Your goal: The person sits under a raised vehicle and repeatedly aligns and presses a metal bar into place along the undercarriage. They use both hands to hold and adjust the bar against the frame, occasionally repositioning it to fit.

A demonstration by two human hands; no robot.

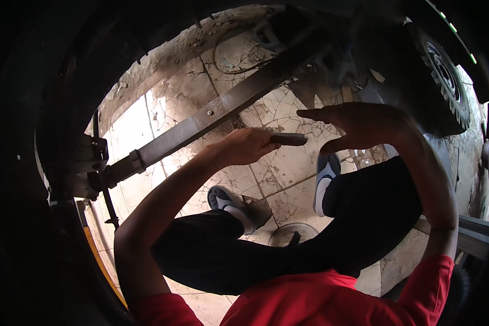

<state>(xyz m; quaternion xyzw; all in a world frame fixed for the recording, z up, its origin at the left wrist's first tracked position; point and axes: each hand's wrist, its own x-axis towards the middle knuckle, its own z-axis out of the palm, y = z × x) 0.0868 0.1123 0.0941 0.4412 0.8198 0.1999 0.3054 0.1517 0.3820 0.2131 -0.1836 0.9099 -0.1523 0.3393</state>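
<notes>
My left hand is closed around a short dark bar, perhaps a tool's handle; its blunt end sticks out to the right, and the rest is hidden in the fist. To its right, my right hand is held in the air with index finger and thumb apart, pointing left. No object shows between its fingers, and a gap separates it from the bar's end. Just beyond my left hand a long grey metal beam runs diagonally from lower left to upper right, with a bolt on its face.
Cracked, dirty floor tiles lie below. A toothed wheel with a thick tyre stands at far right. Dark machine or vehicle parts arch around me. A yellow-orange bar runs along the left. A round lid-like object lies between my legs.
</notes>
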